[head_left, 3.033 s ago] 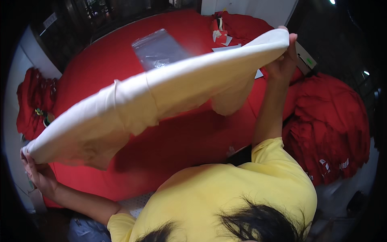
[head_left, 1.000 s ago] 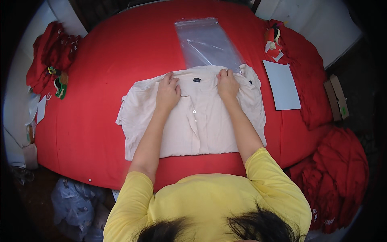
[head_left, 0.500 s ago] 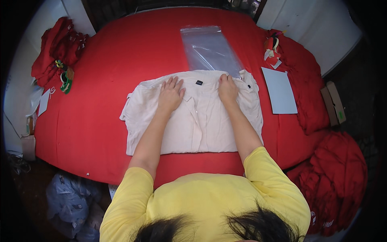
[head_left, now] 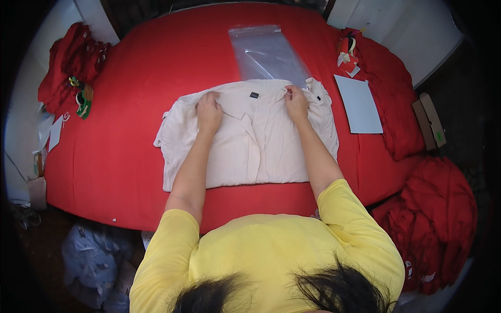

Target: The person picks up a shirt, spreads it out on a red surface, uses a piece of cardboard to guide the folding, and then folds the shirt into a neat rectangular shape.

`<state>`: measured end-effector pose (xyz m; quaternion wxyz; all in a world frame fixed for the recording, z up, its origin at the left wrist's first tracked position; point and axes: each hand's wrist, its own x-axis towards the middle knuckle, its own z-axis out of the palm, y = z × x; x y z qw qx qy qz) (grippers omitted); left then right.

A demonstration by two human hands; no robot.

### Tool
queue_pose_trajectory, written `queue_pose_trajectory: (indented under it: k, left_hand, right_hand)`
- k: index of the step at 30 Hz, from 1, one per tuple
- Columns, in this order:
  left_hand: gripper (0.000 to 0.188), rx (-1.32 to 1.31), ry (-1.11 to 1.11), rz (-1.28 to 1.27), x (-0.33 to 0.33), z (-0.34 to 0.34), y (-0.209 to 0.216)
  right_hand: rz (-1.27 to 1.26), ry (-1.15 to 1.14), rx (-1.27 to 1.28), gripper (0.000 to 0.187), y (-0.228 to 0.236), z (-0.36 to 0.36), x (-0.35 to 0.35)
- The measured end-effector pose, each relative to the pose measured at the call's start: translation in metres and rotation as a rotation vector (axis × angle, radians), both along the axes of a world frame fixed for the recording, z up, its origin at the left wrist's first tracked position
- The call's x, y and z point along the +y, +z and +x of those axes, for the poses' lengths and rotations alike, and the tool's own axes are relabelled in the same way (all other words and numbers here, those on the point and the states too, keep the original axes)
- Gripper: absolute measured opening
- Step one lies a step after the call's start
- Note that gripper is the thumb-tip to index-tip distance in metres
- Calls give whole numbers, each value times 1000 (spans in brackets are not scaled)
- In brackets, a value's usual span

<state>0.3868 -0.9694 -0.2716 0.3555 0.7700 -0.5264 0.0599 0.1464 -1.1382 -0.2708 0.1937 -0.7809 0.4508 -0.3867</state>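
A cream shirt (head_left: 229, 161) lies folded on the red-covered table (head_left: 115, 156), its dark neck label (head_left: 254, 95) facing up between my hands. Curled fingers of my left hand (head_left: 210, 112) grip the cloth left of the collar. On the other side, my right hand (head_left: 296, 103) pinches the shirt near its upper edge, right of the label. A clear plastic bag (head_left: 269, 55) lies flat just beyond the shirt, its near end partly covered by the cloth.
A white sheet (head_left: 359, 104) lies right of the shirt. Red cloth is heaped at the far left (head_left: 73, 62) and lower right (head_left: 436, 219). Tape and small items (head_left: 83, 101) sit at the left edge, more tape (head_left: 348, 55) at the right. An open cardboard box (head_left: 429, 121) stands beyond.
My left hand has gone from lying flat with spread fingers to curled on the cloth, slightly further left. My right hand keeps its pinch. The whole view has shifted a little.
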Motion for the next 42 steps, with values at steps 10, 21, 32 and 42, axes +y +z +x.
queue_pose_trajectory:
  k: [10,21,32,42]
  left_hand:
    - [48,-96,95,59,46,14,25]
    - [85,353,-27,80,58,-74,30]
    - [52,117,173,125,107,-90,23]
    - [53,72,208,67,118,-92,20]
  right_hand:
    - [-182,-39,162,49,36,-47,41]
    - [-258,352,437,49,-4,-57,139]
    - [-78,330,431,45,61,12,-5]
    - [-78,142,751,57,26,71,-78]
